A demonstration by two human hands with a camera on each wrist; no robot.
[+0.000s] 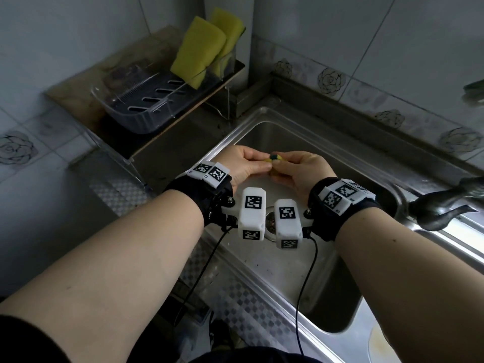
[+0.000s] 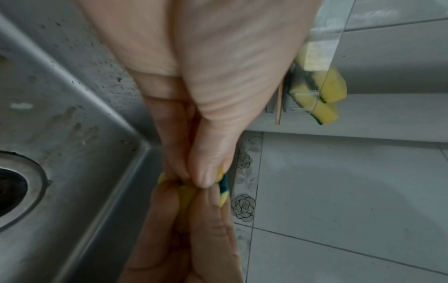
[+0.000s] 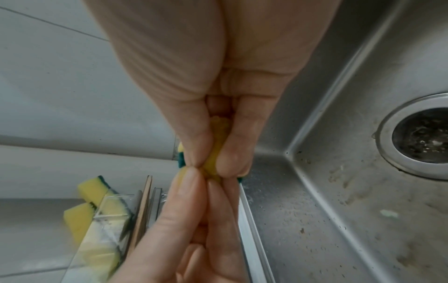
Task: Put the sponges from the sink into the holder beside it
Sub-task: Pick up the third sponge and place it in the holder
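The sponge (image 1: 273,159) is crushed small between both hands above the sink (image 1: 366,163), only a knot of yellow foam and a sliver of its dark green scouring face showing between the fingertips. The left hand (image 1: 246,163) pinches it tight from one side and the right hand (image 1: 301,169) from the other, so each grip is narrow and closed on the same wad, and it looks to me like a wringing squeeze before the carry. The holder (image 1: 222,64) sits up and away to the left of that double grip, on a shelf (image 1: 162,132) beside the basin, and two sponges (image 1: 199,48) already stand in it, filling most of the slot. That is where I expect trouble: a third one may have to be wedged in, and a push could tip the clear, light-looking holder or knock a standing sponge out. If water remains in the foam, it will drip across the shelf on the way. When one hand lets go, the compressed sponge will spring open and could slip from a thin fingertip pinch, falling toward the drain (image 3: 421,134) below the hands.
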